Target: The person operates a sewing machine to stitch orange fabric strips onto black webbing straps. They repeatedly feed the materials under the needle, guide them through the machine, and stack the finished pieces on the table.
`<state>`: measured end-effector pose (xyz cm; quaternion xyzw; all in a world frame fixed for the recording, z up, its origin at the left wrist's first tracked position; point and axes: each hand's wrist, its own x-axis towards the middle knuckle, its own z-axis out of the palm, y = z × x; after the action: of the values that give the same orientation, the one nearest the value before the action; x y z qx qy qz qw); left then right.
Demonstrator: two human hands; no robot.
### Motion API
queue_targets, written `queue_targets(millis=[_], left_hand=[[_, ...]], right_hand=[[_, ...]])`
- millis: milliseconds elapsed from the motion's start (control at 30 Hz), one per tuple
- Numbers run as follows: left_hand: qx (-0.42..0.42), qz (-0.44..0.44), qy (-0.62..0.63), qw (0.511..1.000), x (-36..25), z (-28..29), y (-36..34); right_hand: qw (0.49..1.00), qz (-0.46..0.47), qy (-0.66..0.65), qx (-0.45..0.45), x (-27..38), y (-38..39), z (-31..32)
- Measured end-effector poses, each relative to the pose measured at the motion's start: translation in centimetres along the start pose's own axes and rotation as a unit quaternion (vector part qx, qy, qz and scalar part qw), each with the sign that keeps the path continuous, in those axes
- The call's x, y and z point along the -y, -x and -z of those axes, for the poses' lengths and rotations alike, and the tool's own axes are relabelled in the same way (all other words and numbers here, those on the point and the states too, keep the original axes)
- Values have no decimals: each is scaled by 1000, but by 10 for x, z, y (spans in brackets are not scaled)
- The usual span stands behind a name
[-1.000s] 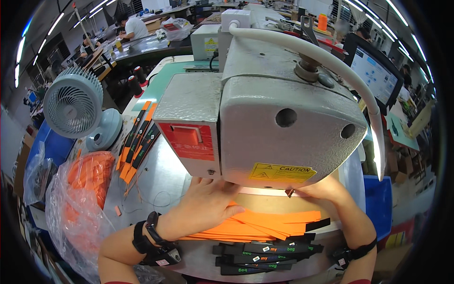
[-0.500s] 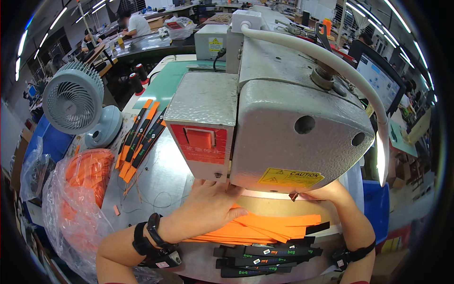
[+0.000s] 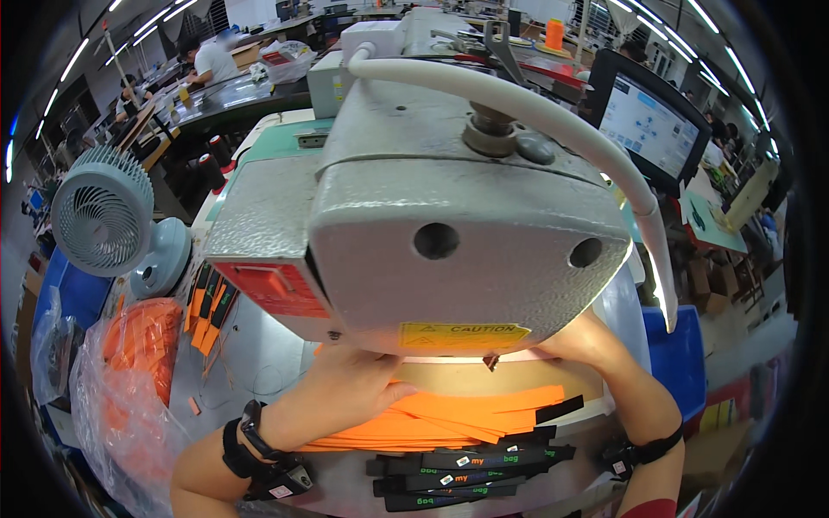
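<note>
A large grey sewing machine head [image 3: 466, 285] fills the middle and hides the fingertips of both hands. My left hand [image 3: 350, 384] reaches in under its left side. The thumb is stretched out apart from the fingers, beside a fanned stack of orange fabric strips [image 3: 449, 416]. Under the machine's right side, my right hand [image 3: 566, 343] has its fingers out of sight, so what it touches cannot be made out. Black printed strips [image 3: 471, 476] lie piled in front of the orange ones, near the table's front edge.
More orange and black strips [image 3: 207, 311] lie left of the machine. A plastic bag of orange material [image 3: 142, 354] and a pale blue fan [image 3: 104, 211] stand further left. A curved white lamp tube [image 3: 643, 194] arches over the right; a monitor [image 3: 652, 125] and blue bin [image 3: 675, 363] are beyond.
My view has tilted and shifted right and closer over the machine head, so things appear further left. Both hands stay under the machine, with little visible movement of their own.
</note>
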<state>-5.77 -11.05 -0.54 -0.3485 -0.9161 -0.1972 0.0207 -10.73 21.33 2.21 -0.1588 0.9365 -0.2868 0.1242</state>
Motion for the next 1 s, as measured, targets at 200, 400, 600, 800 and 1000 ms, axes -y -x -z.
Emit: queue_targets(millis=[200,400,600,800,1000], left_hand=[[-22,-18,-7,1000,-5,8,-3],[11,3,3,1000,-3,5,0],[-4,-19,-36,999,0,2,-1],[2,-22,-36,999,-1,1,-3],[4,-23,-49,999,-3,3,-4]], right_hand=[[997,59,8,-39,-16,-2,-7],[996,69,44,-37,-18,-4,-7],[996,76,41,-28,-25,-6,-8],[996,80,46,-16,-22,-6,-7],[995,84,48,-17,-23,-5,-9]])
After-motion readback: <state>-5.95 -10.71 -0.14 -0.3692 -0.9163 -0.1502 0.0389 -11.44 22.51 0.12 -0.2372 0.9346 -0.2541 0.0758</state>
